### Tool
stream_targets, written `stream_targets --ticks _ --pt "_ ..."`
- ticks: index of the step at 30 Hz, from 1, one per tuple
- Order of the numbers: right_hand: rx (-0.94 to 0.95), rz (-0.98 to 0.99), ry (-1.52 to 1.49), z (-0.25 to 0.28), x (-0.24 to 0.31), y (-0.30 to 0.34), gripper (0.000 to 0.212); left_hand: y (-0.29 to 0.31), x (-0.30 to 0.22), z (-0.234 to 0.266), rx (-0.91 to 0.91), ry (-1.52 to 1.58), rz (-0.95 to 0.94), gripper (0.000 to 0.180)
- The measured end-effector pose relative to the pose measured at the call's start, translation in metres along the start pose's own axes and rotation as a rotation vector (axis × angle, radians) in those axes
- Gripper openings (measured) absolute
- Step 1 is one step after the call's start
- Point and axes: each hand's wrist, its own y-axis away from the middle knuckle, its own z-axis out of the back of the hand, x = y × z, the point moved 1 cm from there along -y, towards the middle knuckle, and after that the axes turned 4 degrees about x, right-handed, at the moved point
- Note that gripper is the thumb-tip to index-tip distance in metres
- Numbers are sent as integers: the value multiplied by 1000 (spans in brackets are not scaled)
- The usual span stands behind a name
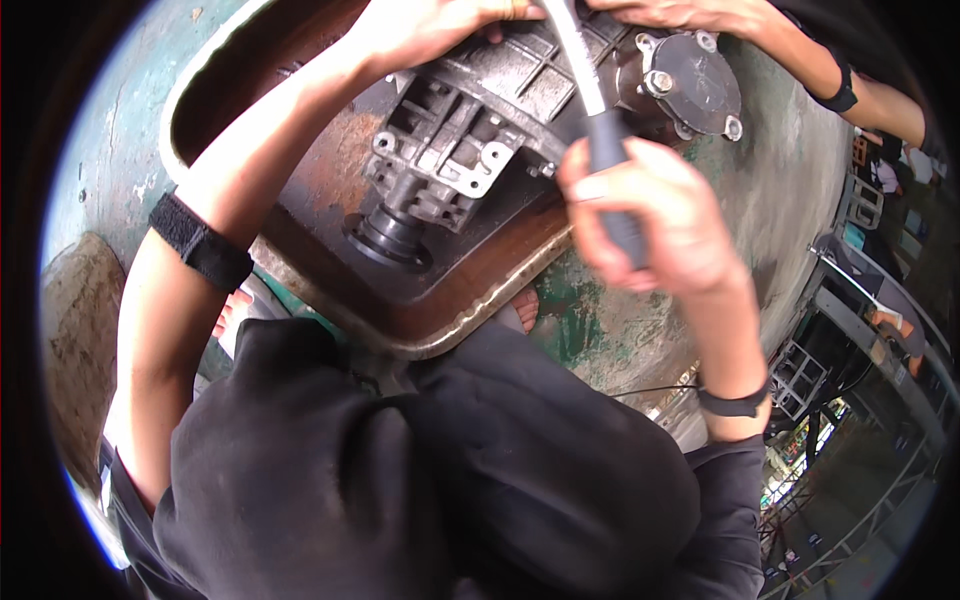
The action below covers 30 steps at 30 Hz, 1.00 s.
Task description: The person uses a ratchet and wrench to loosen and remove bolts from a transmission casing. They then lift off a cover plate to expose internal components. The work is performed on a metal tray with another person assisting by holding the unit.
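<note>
My right hand (665, 215) is wrapped round the black grip of a long wrench (577, 62) and is slightly blurred. The wrench's silver shaft runs up past the top edge, so its head is out of sight. Beneath it lies a grey cast-metal gearbox (450, 140) with ribs, bolt lugs and a dark round flange at its near end. At the top, my left hand (450, 25) reaches over the gearbox close to the shaft. Most of its fingers are cut off by the picture's edge, so its hold cannot be made out.
The gearbox sits in a rusty metal tray (400, 345) with a raised rim. Another person's hand (690, 14) touches the far side, near a round bolted cover (695, 85). Worn green floor (570, 325) surrounds the tray; metal frames (800, 380) stand at right.
</note>
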Motion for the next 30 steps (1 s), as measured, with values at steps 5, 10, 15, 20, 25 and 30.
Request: stream_targets --ticks 5,10,15,20,25,30 --pt "28 28 15 6 2 0 17 3 0 1 -20 -172 -244 11" --pt "-147 78 -311 -81 -33 -70 13 -2 3 1 -47 -46 -234 8" --pt "-95 564 -527 -122 -42 -106 22 3 6 -2 -85 396 291 12" --pt "38 74 -54 -40 -15 -29 26 1 1 -1 -88 -174 -150 10" --pt "61 -64 136 31 18 12 19 0 8 -1 -32 -31 -90 13" --pt "-22 -9 -67 -42 -19 -32 14 -1 2 2 -37 -95 -222 8"
